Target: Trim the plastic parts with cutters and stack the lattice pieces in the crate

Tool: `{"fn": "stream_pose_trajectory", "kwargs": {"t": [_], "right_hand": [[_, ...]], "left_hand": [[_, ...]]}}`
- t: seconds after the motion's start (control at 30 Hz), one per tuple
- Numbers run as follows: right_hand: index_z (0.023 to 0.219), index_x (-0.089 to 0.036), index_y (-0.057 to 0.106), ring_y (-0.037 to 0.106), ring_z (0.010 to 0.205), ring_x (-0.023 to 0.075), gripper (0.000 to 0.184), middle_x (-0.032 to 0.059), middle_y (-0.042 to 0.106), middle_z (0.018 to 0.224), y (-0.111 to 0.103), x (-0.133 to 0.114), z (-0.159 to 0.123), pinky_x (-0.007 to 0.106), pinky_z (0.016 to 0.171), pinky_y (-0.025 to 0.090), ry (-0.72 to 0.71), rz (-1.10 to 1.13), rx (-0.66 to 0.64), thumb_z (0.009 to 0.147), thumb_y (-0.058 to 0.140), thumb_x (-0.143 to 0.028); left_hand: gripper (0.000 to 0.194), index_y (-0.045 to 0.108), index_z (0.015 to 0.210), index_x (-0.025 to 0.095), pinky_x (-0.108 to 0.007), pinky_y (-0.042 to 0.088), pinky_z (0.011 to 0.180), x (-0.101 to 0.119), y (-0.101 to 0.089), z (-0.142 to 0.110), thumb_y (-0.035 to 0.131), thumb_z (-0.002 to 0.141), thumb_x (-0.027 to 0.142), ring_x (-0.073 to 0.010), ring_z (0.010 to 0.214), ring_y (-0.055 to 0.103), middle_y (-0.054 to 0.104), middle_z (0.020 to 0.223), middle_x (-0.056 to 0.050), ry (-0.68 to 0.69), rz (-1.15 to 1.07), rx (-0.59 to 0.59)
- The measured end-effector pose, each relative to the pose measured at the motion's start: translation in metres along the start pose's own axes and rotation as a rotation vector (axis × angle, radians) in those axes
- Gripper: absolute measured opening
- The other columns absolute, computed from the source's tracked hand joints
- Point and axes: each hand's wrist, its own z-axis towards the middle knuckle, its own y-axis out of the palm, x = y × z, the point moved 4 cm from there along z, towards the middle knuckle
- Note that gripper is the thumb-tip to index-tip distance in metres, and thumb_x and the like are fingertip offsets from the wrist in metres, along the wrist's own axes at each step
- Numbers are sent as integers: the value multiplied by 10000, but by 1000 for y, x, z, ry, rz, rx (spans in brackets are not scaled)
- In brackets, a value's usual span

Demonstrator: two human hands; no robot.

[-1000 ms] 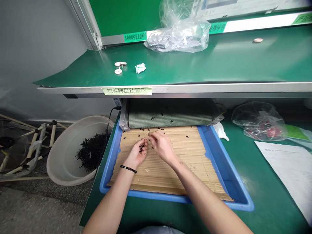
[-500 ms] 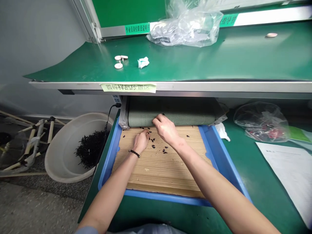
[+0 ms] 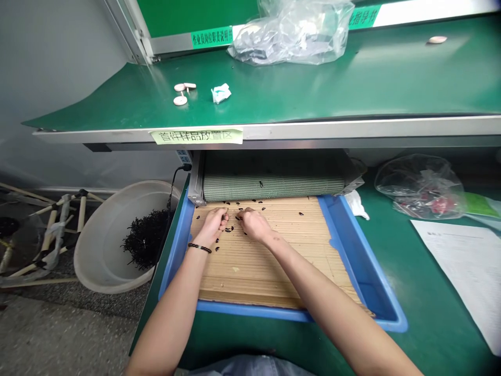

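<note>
Several small black parts (image 3: 229, 230) lie scattered on the corrugated cardboard (image 3: 258, 271) inside the blue tray (image 3: 364, 271) on the green bench (image 3: 415, 292), mostly near its far side, just before the ribbed belt (image 3: 274, 187). They are glossy, dark and slightly elongated.

Their long axes share no direction: the part at the right of the scatter lies roughly across the tray, while a single one on the belt points more nearly away from the person, a little aslant. Which end is the front is too small to tell.

The left hand (image 3: 214, 222) is curled above the cardboard, its grip clamped on dark parts that show between the fingers. Beside it, the right hand (image 3: 253, 224) reaches down with bent fingers to a black part at their tips; whether that grip is together or apart cannot be told. The palms are hidden, and both forearms are cut off at the lower edge.
</note>
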Motion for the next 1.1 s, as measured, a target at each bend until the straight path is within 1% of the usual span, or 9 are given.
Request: {"fn": "stream_pose_trajectory", "kwargs": {"t": [0.13,0.23,0.33,0.47,0.57,0.67,0.8,0.93,1.1], "right_hand": [[1022,-99,665,660,889,225,326,184,639,1072,3,-12,7,288,760,479,23,-80,-62,836,405,-37],[1048,-82,653,662,913,245,350,207,646,1048,3,-19,8,311,766,490,21,-130,-82,845,373,-28],[1061,-86,642,657,935,256,348,216,649,1043,4,-24,8,339,783,494,2,-162,-92,863,358,-54],[1081,-102,623,649,952,247,324,198,643,1063,7,-23,6,335,806,490,-19,-177,-78,878,370,-104],[1093,-106,604,643,958,237,296,186,632,1075,10,-15,3,316,813,484,-9,-177,-60,878,404,-142],[1100,-125,597,641,961,228,291,168,624,1089,10,-9,0,299,808,480,-4,-177,-56,876,412,-139],[1081,-129,616,649,940,221,318,166,633,1080,6,-12,-2,294,793,482,-5,-187,-82,866,389,-71],[1055,-88,631,642,956,221,259,168,647,1067,0,-21,-3,328,823,489,0,-207,-116,894,428,-90],[1079,-101,612,630,943,181,234,103,646,1093,0,-24,-3,368,854,500,-9,-217,-150,932,522,-258]], "left_hand": [[50,556,754,124,-150,322,458,0,-20,-13,583,741,165,-50,539,459,612,754,-60,-157,-562,-41],[149,612,814,100,-151,318,450,-2,-31,-19,584,668,105,-48,530,459,596,731,-41,-209,-680,-57],[146,641,813,115,-178,259,423,-6,-33,-23,564,722,199,-52,470,401,555,660,-5,-183,-438,-83],[186,661,731,151,-227,356,541,-7,-26,-29,549,789,288,-112,554,499,591,632,-7,71,273,-52],[188,693,902,185,-265,397,644,-7,-16,-36,573,811,296,-175,675,595,676,722,-34,228,717,-56],[239,678,1035,213,-275,409,689,-7,-11,-41,553,849,296,-205,781,643,723,862,-72,276,923,-87],[197,679,920,214,-274,402,685,-7,-10,-40,506,883,300,-207,810,644,719,869,-76,301,997,-113],[128,624,786,187,-250,372,626,-8,-15,-40,547,848,269,-157,675,569,640,703,-29,228,759,-76],[168,531,740,158,-175,232,436,-11,-27,-50,610,787,299,-60,485,367,493,630,24,-144,-236,-196]]}}
